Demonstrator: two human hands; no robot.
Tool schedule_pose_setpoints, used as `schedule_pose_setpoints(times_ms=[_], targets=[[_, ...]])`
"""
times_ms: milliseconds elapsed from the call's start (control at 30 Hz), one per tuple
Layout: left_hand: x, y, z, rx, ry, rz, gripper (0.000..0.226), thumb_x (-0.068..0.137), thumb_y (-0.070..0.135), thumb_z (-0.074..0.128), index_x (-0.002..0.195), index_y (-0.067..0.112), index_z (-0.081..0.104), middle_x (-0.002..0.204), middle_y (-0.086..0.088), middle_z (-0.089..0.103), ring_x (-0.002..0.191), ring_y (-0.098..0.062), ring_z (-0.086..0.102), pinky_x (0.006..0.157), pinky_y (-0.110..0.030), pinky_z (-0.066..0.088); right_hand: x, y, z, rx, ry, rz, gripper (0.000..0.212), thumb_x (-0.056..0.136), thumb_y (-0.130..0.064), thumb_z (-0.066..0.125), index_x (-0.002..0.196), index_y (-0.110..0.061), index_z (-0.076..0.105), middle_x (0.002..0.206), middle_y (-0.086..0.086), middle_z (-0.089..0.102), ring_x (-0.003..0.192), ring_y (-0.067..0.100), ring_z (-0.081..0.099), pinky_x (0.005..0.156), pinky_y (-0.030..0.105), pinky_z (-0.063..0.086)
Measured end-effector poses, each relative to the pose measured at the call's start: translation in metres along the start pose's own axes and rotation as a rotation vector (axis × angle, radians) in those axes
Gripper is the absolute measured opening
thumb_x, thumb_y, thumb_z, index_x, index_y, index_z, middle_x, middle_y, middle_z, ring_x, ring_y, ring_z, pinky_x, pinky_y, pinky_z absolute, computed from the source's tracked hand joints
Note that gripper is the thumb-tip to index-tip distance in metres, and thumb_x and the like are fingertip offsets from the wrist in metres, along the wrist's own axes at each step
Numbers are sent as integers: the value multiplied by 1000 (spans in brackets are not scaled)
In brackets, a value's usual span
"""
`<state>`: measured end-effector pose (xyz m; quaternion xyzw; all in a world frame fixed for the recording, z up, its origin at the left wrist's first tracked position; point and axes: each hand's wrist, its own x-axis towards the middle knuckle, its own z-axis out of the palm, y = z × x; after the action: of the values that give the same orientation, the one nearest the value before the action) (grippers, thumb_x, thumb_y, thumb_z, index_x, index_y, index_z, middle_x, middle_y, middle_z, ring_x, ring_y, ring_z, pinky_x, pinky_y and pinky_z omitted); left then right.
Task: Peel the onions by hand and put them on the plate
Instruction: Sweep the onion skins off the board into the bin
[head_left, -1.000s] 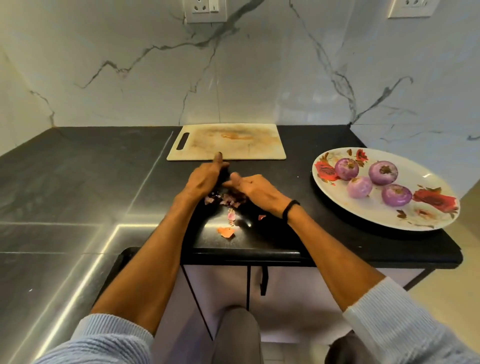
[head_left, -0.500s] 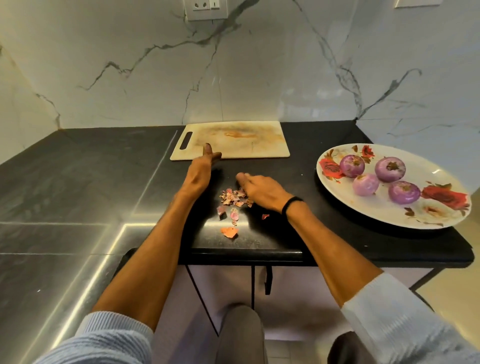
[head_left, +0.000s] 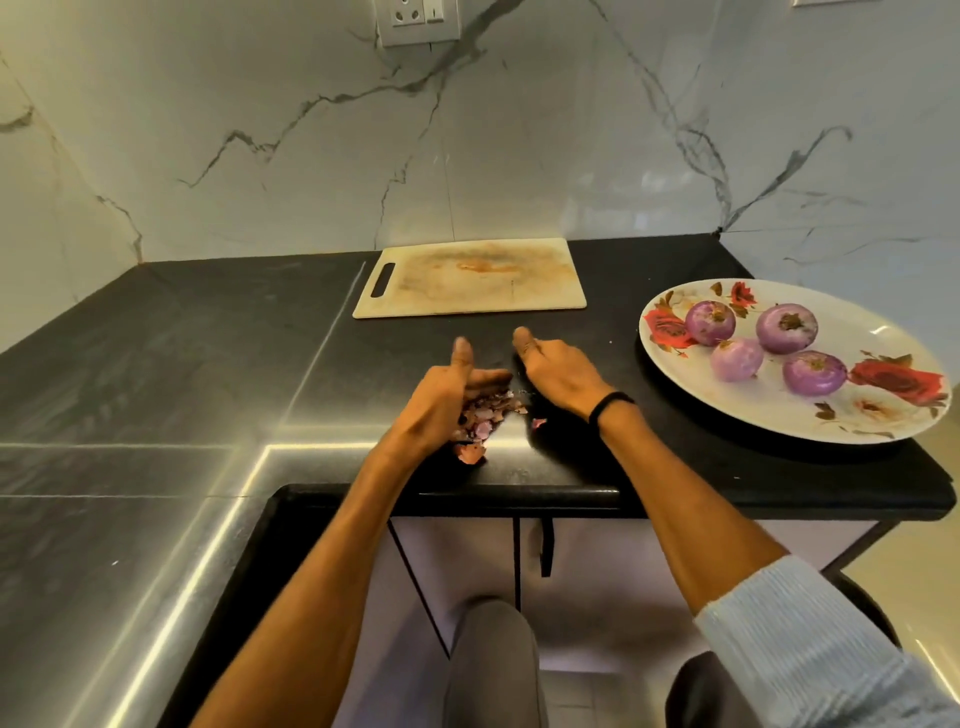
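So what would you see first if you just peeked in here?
The big flowery plate on the right, with four shiny purple onions on it. Then, near the front edge of the black counter, the left hand and right hand, thumbs up, on either side of a little heap of skins. A stained board lies behind them by the wall.

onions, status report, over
Left hand open, pressed against peel scraps; right hand open, beside them. Four peeled onions on plate. Nothing in the way.
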<state>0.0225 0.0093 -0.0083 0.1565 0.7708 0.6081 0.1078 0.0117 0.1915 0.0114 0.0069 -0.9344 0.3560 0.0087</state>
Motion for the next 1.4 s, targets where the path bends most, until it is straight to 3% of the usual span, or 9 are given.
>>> schedule_pose_setpoints(times_ms=[200,367,567,667,800,867,1033,1267,1400], targets=[[-3,-2,-9,-443,501,-10,82,102,64,8,134,7,58,142,-9,57,135,-19,50,121,-40,27,-29,-9,28,195,-210,-142,69,102,-59,20,128,-15,65,132,6,63,122,20,58,109,39,41],[-14,-1,4,-577,606,-28,84,101,66,12,139,4,52,147,-13,52,140,-22,45,121,-36,26,-32,-10,26,399,-65,-71,73,99,-66,21,125,-15,66,131,3,64,123,18,58,111,43,39],[-19,7,4,-639,598,-54,88,99,69,11,142,2,49,150,-17,47,143,-26,40,122,-39,24,-42,-27,29,506,-183,-67,90,90,-78,24,119,-4,67,121,11,68,112,21,64,103,39,47],[-24,6,-9,-668,602,-54,89,99,69,9,144,2,47,151,-16,47,143,-26,39,123,-39,23,-47,-27,22,172,-145,-140,96,71,-93,18,100,-15,64,109,10,66,102,26,60,92,40,45],[-26,5,-10,-676,584,-57,87,99,69,11,140,3,50,148,-16,50,142,-26,42,122,-39,25,-54,-33,42,-240,-283,-252,105,76,-84,42,155,-18,24,163,8,17,151,23,11,122,42,7],[-25,5,-12,-703,597,-60,87,100,68,11,139,2,51,147,-17,50,141,-26,43,122,-39,25,-56,-35,45,-228,-308,-327,87,87,-67,55,155,-21,27,163,5,19,151,20,12,122,38,7],[-25,3,-11,-721,603,-61,86,100,67,12,138,2,53,146,-16,52,140,-25,44,122,-40,25,-53,-30,34,-216,-154,-422,33,98,-29,59,129,-19,65,138,1,59,125,19,56,106,25,37],[-31,6,-6,-822,670,-74,81,102,64,13,133,3,57,141,-15,57,135,-25,50,120,-39,30,-55,-33,5,-265,-186,-349,40,104,-32,46,139,-13,54,138,8,57,127,26,52,102,29,37],[-62,19,10,-1078,1026,-54,61,108,46,25,101,4,69,94,-11,76,97,-21,72,95,-32,53,-54,-23,15,-33,-110,-272,39,105,-38,39,131,-15,58,143,8,54,130,26,50,103,32,38]])
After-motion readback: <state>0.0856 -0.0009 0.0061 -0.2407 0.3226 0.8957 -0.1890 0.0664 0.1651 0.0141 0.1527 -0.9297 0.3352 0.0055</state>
